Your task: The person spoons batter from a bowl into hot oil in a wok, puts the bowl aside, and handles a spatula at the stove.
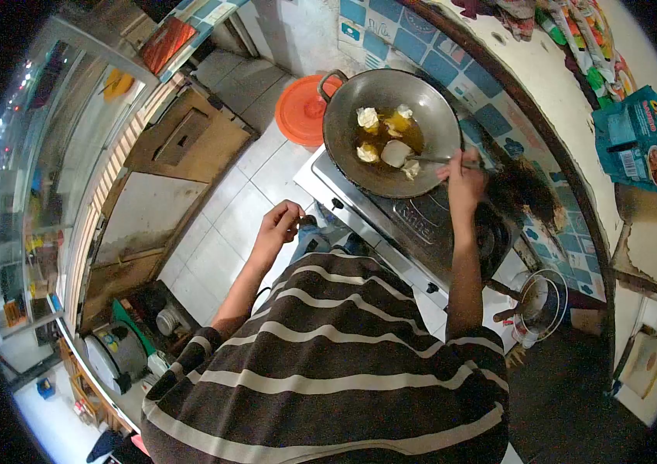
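My right hand [464,182] is closed around the handle of a metal spatula [396,153], whose blade rests in a large wok [440,108]. Yellowish oil pools at the wok's bottom. Several pale, puffy pieces of food [367,118] lie in and around the oil, some close to the blade. The wok sits on a gas stove [421,220]. Away from the wok, my left hand [280,222] hangs in front of my body with its fingers curled together. Whether anything is between those fingers is hidden.
An orange lid or bucket top [297,112] stands on the floor beyond the stove. To the right are a wire-rimmed container [541,301] and a teal packet [638,143] hanging by the ledge. A wooden cabinet [181,143] and a round metal pot [116,356] are at left.
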